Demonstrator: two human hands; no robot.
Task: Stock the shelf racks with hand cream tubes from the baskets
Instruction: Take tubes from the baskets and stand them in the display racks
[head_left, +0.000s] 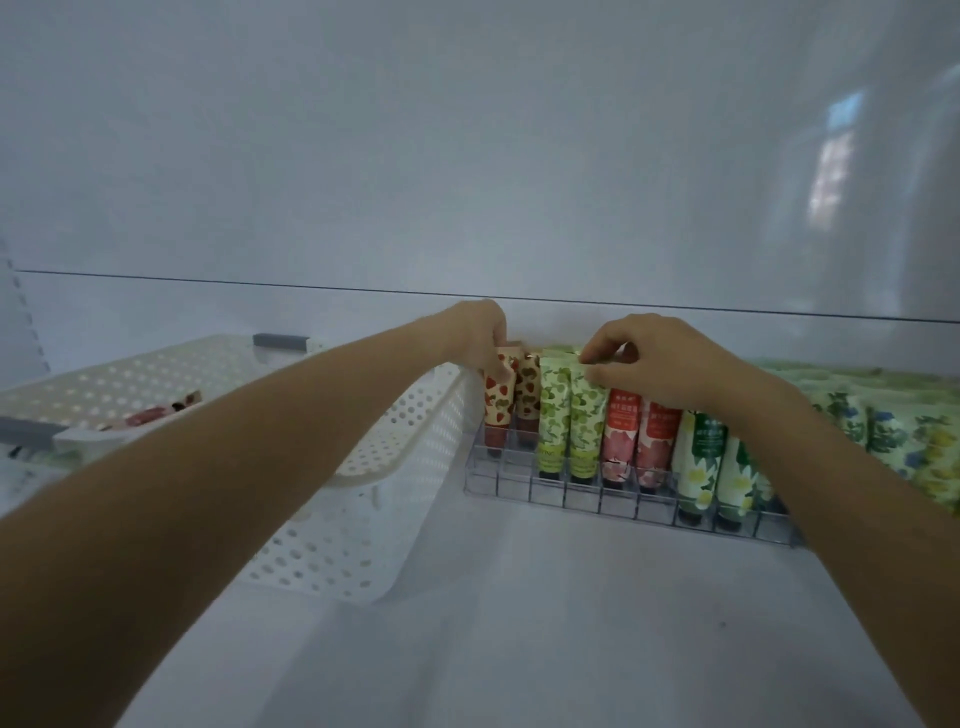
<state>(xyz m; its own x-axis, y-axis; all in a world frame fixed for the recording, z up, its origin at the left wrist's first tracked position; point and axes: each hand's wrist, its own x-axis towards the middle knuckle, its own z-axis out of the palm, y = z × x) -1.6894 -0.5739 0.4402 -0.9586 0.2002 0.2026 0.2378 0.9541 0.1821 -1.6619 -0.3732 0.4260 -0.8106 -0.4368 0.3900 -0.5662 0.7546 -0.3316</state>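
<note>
1. The left grip (480, 338) pinches the top of a strawberry tube (500, 402) at the left end of the clear rack (618, 501).
2. The right grip (667, 366) pinches the top of a green tube (587, 421) standing in the rack.
3. Red tubes (621, 439) stand in the rack, just right of the green one.
4. A white basket (395, 452) sits on the shelf (519, 597), just left of the rack.

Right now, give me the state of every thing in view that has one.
left hand, grips the strawberry tube's top.
strawberry tube, upright, cap down in the rack.
right hand, pinches the lime tube's top.
lime tube, upright in the rack.
red tubes, upright in the rack.
rack, partly filled; front left cells empty.
basket, nearly empty; a few loose tubes lie inside.
</note>
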